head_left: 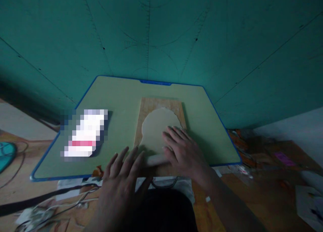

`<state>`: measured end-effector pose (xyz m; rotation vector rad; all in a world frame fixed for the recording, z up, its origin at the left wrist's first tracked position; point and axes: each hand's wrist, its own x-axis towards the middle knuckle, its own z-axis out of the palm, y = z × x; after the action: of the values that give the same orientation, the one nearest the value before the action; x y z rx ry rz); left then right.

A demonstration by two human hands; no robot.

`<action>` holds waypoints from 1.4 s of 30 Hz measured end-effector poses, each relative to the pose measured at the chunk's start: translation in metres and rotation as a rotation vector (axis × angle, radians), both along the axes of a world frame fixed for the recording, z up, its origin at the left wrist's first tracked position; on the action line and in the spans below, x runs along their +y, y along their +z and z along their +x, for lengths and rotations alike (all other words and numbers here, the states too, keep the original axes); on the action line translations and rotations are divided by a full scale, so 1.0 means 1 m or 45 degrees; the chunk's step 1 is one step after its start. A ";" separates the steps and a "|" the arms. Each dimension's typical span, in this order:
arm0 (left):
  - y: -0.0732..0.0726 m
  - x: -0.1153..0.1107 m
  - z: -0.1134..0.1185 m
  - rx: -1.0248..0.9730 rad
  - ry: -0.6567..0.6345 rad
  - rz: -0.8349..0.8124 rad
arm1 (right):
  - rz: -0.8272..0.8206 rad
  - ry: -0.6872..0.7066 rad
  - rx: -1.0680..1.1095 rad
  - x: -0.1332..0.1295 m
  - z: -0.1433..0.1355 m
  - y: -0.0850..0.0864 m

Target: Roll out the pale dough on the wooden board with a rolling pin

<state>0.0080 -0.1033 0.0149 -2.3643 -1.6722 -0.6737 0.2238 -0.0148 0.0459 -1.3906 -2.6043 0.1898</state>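
Note:
A thin, pale sheet of dough [157, 127] with an uneven rounded edge lies on a wooden board [161, 102]. Across its near end runs a pale cylinder that looks like a rolling pin [156, 160], with its ends hidden under my hands. My left hand [122, 173] rests over the left end, fingers stretched and spread. Flat over the other end is my right hand [184, 153], its outstretched fingertips on the dough's right side and its thumb beside the cylinder. Neither hand shows a wrapped grip.
Under the board is a pale green, blue-edged tabletop [116, 94] against a green wall [161, 33]. A blurred-out phone-like object [87, 132] lies left. A small brown object [98, 171] sits at the near edge. Cables [80, 201] and a dark strap [50, 195] are below left.

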 end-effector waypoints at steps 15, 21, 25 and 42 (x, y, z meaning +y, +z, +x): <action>0.001 0.008 -0.004 0.072 -0.006 -0.035 | -0.071 0.092 0.009 0.012 -0.003 0.003; -0.003 -0.006 -0.004 0.047 -0.028 -0.048 | -0.013 0.091 0.046 -0.014 0.005 0.000; -0.002 0.003 -0.007 0.066 -0.034 -0.078 | 0.040 0.104 0.104 -0.007 0.007 -0.002; 0.016 0.075 -0.008 0.102 0.011 -0.096 | -0.051 -0.250 0.091 0.064 -0.012 -0.001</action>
<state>-0.0003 -0.0286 0.0311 -2.3996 -1.7016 -0.5163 0.2120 0.0490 0.0451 -1.6105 -2.4010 0.2602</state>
